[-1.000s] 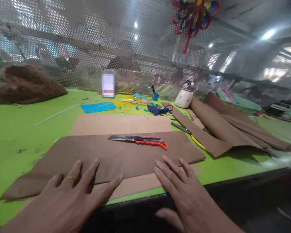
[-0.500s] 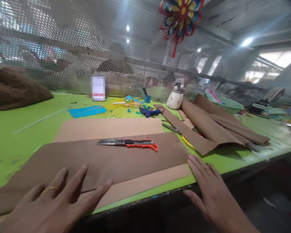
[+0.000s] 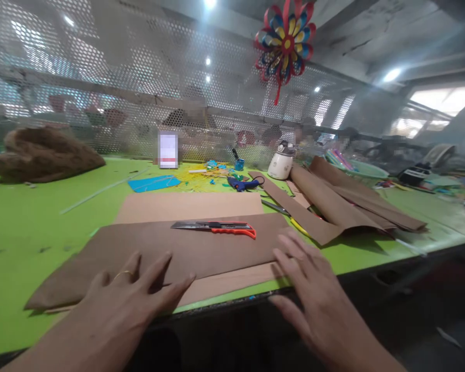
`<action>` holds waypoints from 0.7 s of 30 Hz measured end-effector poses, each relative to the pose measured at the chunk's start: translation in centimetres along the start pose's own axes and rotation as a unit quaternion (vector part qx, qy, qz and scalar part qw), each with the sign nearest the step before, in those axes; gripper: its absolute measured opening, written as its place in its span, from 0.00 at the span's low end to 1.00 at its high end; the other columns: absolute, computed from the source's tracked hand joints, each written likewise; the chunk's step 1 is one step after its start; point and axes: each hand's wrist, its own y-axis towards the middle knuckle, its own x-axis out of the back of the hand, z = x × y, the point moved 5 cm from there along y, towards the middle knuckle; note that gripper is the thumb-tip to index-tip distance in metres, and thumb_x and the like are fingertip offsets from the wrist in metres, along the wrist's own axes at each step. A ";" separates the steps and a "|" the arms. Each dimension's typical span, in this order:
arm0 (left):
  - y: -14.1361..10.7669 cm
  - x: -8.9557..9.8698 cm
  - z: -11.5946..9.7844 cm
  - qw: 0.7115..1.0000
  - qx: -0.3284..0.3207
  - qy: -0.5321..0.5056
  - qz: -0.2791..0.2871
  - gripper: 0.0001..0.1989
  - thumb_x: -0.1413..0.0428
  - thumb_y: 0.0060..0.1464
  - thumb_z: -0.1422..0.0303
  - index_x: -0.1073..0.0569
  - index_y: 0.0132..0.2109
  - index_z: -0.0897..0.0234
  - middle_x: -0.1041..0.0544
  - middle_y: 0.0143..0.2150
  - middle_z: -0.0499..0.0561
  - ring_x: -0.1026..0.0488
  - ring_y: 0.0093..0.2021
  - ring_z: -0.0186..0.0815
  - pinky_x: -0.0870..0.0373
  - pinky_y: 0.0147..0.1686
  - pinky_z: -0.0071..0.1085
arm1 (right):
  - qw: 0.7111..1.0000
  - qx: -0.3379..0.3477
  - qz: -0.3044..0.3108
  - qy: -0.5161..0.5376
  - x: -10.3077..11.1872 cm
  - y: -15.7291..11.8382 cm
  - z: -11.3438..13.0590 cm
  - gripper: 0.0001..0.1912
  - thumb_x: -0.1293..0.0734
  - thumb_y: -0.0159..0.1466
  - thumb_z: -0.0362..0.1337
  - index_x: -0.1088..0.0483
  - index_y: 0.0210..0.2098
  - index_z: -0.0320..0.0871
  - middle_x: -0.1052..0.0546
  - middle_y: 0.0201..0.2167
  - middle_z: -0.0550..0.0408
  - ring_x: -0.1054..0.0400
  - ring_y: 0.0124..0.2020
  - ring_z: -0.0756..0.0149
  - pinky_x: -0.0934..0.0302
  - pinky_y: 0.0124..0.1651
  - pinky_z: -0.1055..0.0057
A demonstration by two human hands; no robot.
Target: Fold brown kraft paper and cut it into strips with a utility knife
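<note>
A folded sheet of brown paper [image 3: 127, 243] lies over a lighter tan board [image 3: 186, 205] at the table's front. My left hand [image 3: 127, 294], a ring on one finger, rests on the paper's near left part with its fingers spread. Over the right end of the paper is my right hand [image 3: 306, 279], fingers stretched out and thumb apart, holding nothing. On top of the paper lies a utility knife [image 3: 220, 228] with an orange handle, its blade pointing left. Neither hand touches the knife.
Right of the paper are scissors [image 3: 299, 226] with yellow handles and large brown paper pieces [image 3: 329, 201]. Behind stand a blue glue gun [image 3: 243, 183], a white bottle [image 3: 281, 163], a blue sheet [image 3: 154, 183] and yellow scraps [image 3: 189, 181]. A dark table edge runs in front.
My right hand has moved left from the paper's right edge onto its right end. My left hand stays spread on the paper. The view has swung slightly left and up.
</note>
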 end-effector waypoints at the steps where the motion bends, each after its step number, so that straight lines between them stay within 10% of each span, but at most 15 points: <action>1: 0.1 0.5 -0.4 1.000 -0.015 0.019 0.012 0.35 0.51 0.51 0.78 0.40 0.60 0.33 0.41 0.66 0.52 0.43 0.62 0.67 0.37 0.45 0.66 | 0.999 0.029 0.008 0.026 0.1 0.8 1.6 0.29 0.43 0.67 0.50 0.39 0.60 0.37 0.44 0.66 0.46 0.58 0.67 0.50 0.50 0.62 0.50; 10: -1.0 2.7 -5.2 0.992 -0.116 -0.018 -0.048 0.22 0.56 0.61 0.72 0.36 0.60 0.72 0.37 0.63 0.64 0.42 0.64 0.48 0.46 0.62 0.45 | 0.992 0.108 0.005 0.065 -3.7 2.1 8.8 0.32 0.44 0.66 0.54 0.40 0.61 0.39 0.37 0.63 0.46 0.45 0.62 0.45 0.48 0.55 0.43; 15: -1.5 2.1 -6.5 0.986 -0.081 -0.059 -0.130 0.35 0.60 0.62 0.49 0.41 0.63 0.75 0.37 0.63 0.67 0.42 0.63 0.53 0.45 0.61 0.46 | 0.991 0.124 -0.026 0.049 -4.7 1.5 8.6 0.31 0.40 0.64 0.48 0.41 0.62 0.38 0.37 0.63 0.44 0.46 0.61 0.42 0.49 0.54 0.42; 21: -2.1 1.2 -5.5 0.985 -0.078 -0.093 -0.126 0.38 0.63 0.60 0.44 0.43 0.64 0.70 0.42 0.65 0.65 0.47 0.66 0.55 0.50 0.62 0.51 | 0.991 0.127 -0.017 0.044 -4.6 1.8 8.2 0.29 0.40 0.64 0.51 0.39 0.60 0.43 0.34 0.60 0.46 0.42 0.59 0.44 0.46 0.51 0.46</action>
